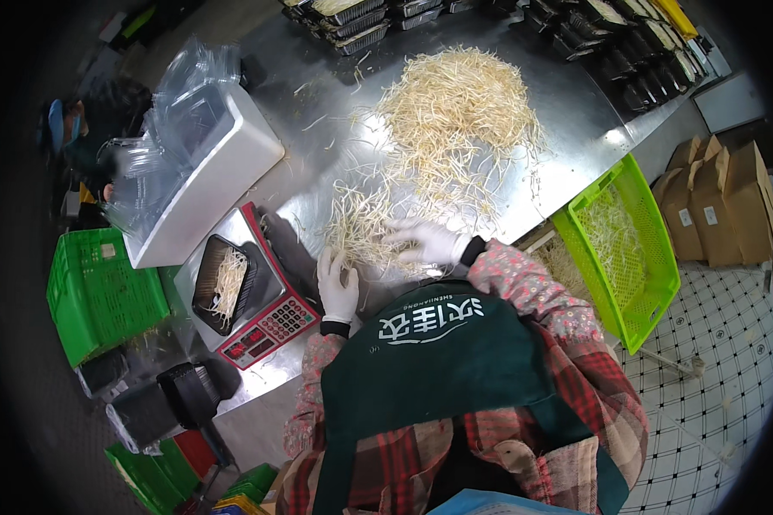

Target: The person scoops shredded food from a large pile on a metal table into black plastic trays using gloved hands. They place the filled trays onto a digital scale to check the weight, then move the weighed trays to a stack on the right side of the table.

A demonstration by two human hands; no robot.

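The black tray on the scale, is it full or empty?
Partly filled. The black tray on the scale holds a small heap of pale sprouts in its middle, with dark tray bottom showing around them.

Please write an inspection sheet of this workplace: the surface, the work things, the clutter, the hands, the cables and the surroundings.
Surface: steel table, shiny, loose sprouts scattered.
Work things: bean sprouts in a big heap; black tray with sprouts on the red scale.
Clutter: clear lids in a white box; stacked black trays at the far edge.
Hands: left hand and right hand, white-gloved, on a small sprout bunch.
Cables: nothing seen.
Surroundings: green crates, cardboard boxes, tiled floor.
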